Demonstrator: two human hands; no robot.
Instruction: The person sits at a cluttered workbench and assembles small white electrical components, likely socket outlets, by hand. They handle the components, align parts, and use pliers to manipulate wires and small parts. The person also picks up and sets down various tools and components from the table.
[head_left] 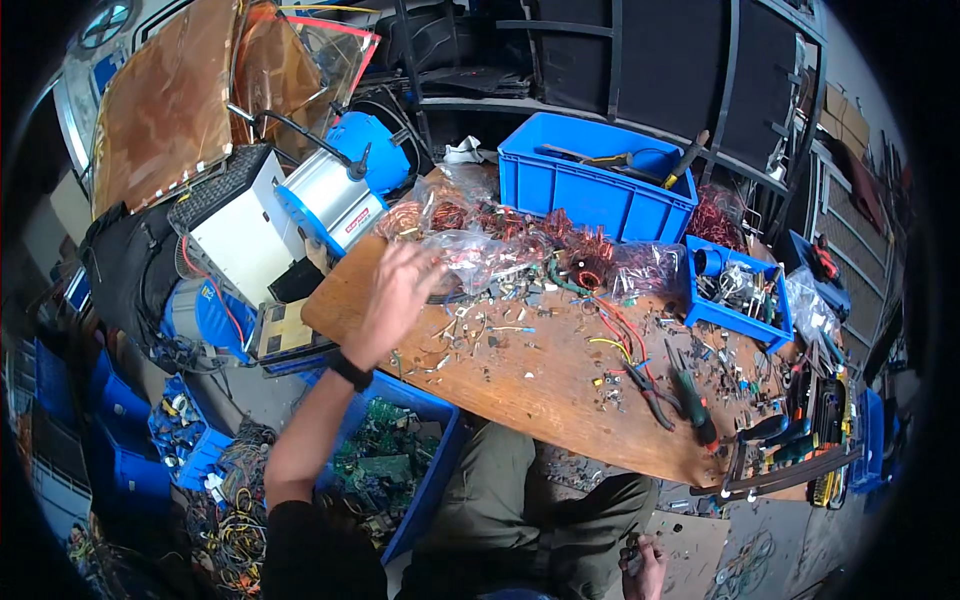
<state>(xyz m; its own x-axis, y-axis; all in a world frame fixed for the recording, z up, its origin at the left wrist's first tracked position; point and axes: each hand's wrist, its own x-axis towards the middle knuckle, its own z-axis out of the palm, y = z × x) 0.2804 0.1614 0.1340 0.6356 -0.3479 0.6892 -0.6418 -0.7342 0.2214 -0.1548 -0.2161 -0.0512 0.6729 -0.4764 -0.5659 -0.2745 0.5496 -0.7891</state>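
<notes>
My left hand is stretched over the left part of the wooden table, slightly blurred, its fingers apart and nothing visible in them. Close beyond it lie copper wire coils and a clear plastic bag. My right hand is low beside my right knee, partly cut off by the lower edge. Its fingers are closed around a small dark piece whose kind I cannot make out. Pliers and a green-handled screwdriver lie on the table's right half.
A large blue crate with tools stands at the back; a smaller blue bin holds metal parts. Below the table's left edge, a blue crate contains green circuit boards. Cable heaps cover the floor at left. Small scraps litter the tabletop.
</notes>
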